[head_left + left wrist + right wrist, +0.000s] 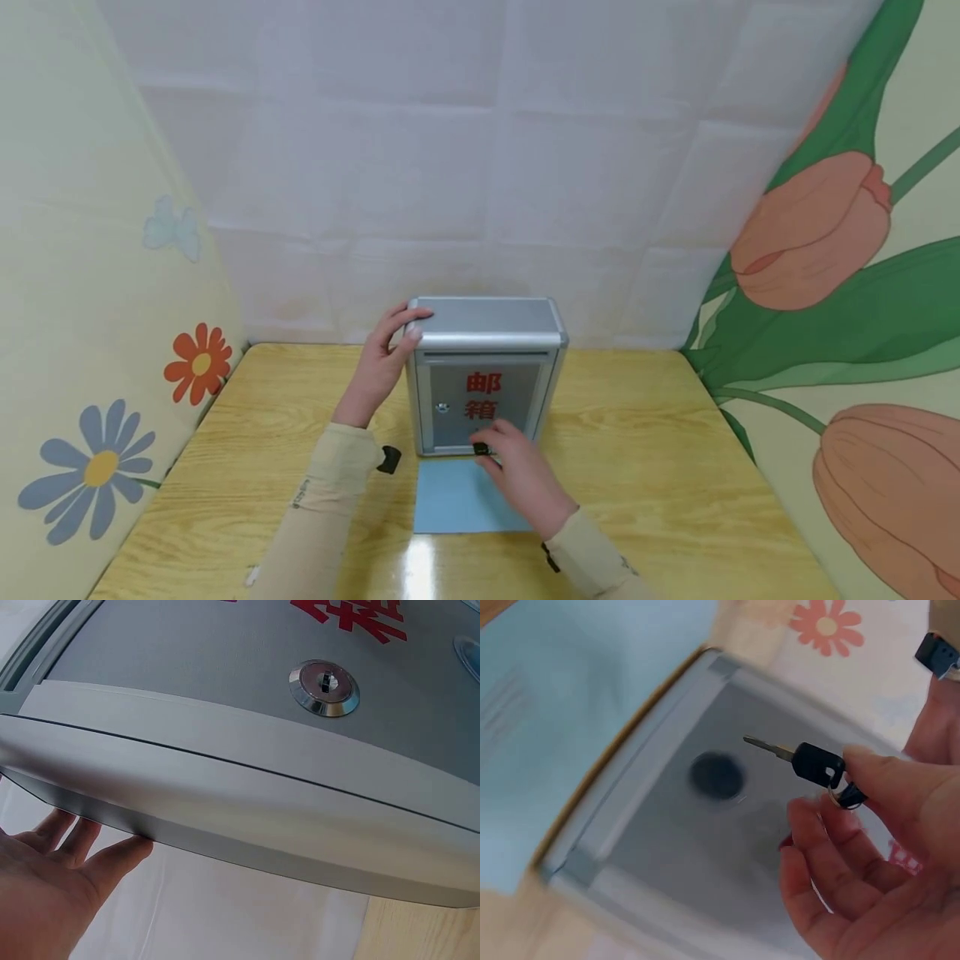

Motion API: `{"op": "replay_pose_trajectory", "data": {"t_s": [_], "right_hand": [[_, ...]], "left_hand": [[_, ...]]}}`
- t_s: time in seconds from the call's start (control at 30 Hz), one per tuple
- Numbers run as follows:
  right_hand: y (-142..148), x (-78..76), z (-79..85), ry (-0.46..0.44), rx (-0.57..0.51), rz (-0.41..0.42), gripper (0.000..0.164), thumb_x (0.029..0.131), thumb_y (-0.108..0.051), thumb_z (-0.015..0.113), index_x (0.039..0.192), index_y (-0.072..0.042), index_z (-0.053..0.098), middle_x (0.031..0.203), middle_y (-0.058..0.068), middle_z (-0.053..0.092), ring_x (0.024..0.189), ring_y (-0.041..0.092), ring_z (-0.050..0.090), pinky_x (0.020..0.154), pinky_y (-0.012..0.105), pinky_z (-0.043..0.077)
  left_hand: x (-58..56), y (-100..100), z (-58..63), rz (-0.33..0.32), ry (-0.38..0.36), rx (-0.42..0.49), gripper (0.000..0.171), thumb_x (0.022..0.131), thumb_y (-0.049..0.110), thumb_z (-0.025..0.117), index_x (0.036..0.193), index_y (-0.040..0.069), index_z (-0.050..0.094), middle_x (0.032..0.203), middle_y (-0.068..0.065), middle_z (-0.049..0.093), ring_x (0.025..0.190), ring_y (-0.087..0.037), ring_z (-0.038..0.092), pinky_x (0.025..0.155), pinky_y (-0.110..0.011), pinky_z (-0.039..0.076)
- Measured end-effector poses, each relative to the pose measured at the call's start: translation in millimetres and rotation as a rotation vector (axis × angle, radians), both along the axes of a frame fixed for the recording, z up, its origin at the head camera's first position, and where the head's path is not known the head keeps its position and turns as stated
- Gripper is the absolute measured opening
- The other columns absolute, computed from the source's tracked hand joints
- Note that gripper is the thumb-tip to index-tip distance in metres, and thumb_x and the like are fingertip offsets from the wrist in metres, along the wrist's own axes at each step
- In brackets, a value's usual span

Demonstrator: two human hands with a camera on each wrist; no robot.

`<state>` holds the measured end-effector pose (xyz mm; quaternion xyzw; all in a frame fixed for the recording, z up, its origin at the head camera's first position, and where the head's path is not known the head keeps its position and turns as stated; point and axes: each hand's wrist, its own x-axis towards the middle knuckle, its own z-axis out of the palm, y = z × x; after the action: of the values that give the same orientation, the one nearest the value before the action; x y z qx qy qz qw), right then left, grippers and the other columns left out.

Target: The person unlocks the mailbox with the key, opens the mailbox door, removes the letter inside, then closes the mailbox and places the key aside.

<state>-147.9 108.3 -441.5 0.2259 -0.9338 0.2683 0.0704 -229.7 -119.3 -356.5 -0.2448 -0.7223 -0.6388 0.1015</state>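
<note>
A silver metal mailbox (487,312) with red characters on its front door (450,379) stands upright on the wooden table. My left hand (382,358) rests on its top left corner; in the left wrist view the fingertips touch the box's side. A round chrome lock (325,688) with a keyhole sits on the door. My right hand (521,471) is low in front of the door. Between thumb and fingers it pinches a black-headed key (817,765) on a small ring, the metal blade pointing away from the hand and apart from the lock.
A light blue sheet (450,500) lies on the table (637,467) at the foot of the mailbox. A white cloth (450,167) hangs behind, and flower-printed panels (810,250) flank the table on both sides. A narrow slot (487,357) runs above the door.
</note>
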Motion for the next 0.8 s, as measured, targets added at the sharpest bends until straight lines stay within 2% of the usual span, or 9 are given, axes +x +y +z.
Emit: {"op": "replay_pose_trajectory", "data": {"t_s": [0.23,0.4,0.67,0.8], "right_hand": [[33.7,-3.0,-15.9,-0.094,0.016,-0.034,0.025,0.083,-0.005,0.073,0.108,-0.008,0.07,0.098,-0.002,0.059,0.085,0.016,0.059,0.071,0.03,0.05],[54.8,-4.2,-28.3,-0.118,0.011,-0.048,0.023,0.081,0.001,0.073,0.104,-0.004,0.07,0.097,0.002,0.061,0.087,0.017,0.06,0.073,0.031,0.051],[82.8,-4.3,-45.6,-0.128,0.014,-0.162,0.022,0.08,0.006,0.071,0.099,-0.005,0.07,0.09,-0.001,0.057,0.084,0.016,0.058,0.073,0.032,0.051],[91.9,-1.5,-48.8,-0.166,0.037,-0.214,0.022,0.079,0.008,0.071,0.097,-0.004,0.069,0.088,0.001,0.056,0.083,0.018,0.058,0.074,0.036,0.051]], "left_hand": [[0.7,-0.5,1.5,0.006,-0.01,-0.008,0.033,0.1,0.013,0.049,0.131,0.002,0.055,0.153,-0.015,0.025,0.14,-0.028,0.02,0.099,-0.062,0.029],[0.8,0.0,2.5,0.006,-0.014,-0.011,0.033,0.1,0.014,0.05,0.131,0.003,0.055,0.153,-0.014,0.025,0.139,-0.027,0.021,0.1,-0.061,0.029],[1.9,-0.5,2.5,0.01,-0.022,0.0,0.033,0.1,0.013,0.05,0.131,0.002,0.055,0.153,-0.014,0.025,0.139,-0.027,0.021,0.101,-0.057,0.029],[1.2,0.1,2.6,0.008,-0.017,0.001,0.033,0.1,0.013,0.05,0.131,0.002,0.055,0.152,-0.013,0.027,0.139,-0.027,0.022,0.101,-0.056,0.03]]}}
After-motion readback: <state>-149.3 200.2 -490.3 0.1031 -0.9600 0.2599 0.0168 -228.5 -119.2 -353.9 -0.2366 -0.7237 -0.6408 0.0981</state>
